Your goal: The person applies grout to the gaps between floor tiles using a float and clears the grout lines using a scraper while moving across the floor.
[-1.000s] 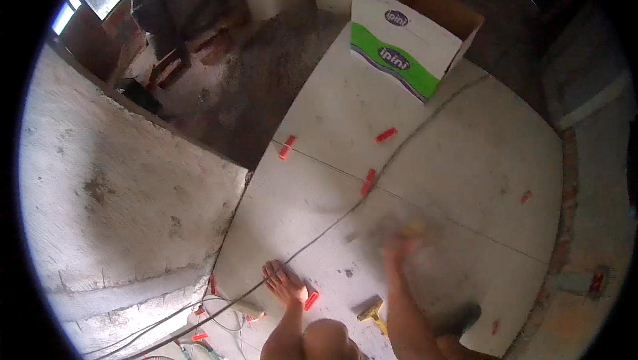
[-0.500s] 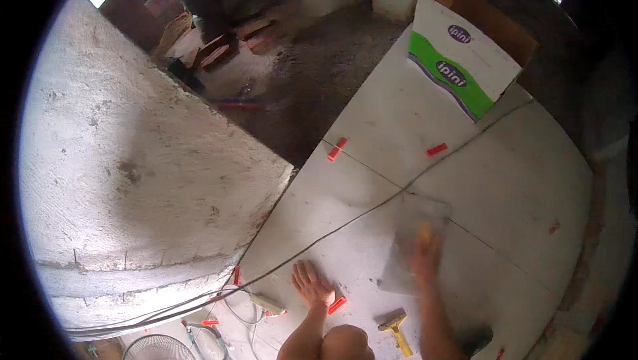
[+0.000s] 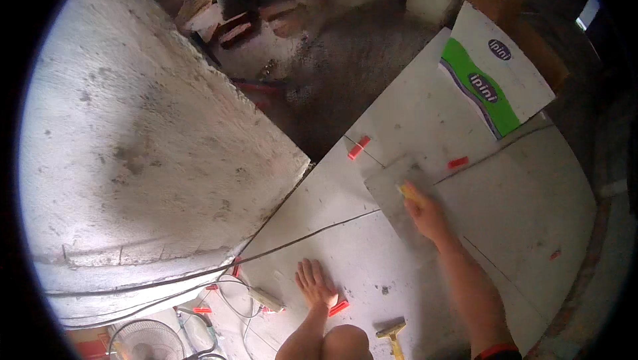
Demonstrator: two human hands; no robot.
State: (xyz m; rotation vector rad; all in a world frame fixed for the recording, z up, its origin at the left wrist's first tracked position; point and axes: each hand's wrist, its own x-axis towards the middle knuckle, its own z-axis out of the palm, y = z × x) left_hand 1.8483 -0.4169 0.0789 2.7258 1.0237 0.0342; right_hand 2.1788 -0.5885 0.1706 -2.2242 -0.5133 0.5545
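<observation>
My left hand [image 3: 314,283] lies flat with fingers spread on the large pale floor tiles [image 3: 355,260]. A red levelling wedge [image 3: 339,308] sits beside its wrist. Farther out and to the right, my right hand [image 3: 428,215] is closed round the yellow handle of a plastering trowel [image 3: 384,186]. The trowel's wide grey plate rests over the tiles, hiding part of a tile joint and of a black cable [image 3: 325,231]. A scraper [image 3: 392,333] with a yellow handle lies near my knee, its lower end cut off by the frame.
A white and green carton [image 3: 468,84] stands at the far right. More red wedges [image 3: 359,148] dot the tile joints. Rough plastered wall [image 3: 153,167] fills the left, with a wire-guarded fan [image 3: 147,340] below it. Dark bare ground and rubble [image 3: 239,31] lie beyond the tiles.
My right hand has pushed the trowel farther away and slightly left across the tiles. The whole view has shifted a little. My left hand stays planted in its place.
</observation>
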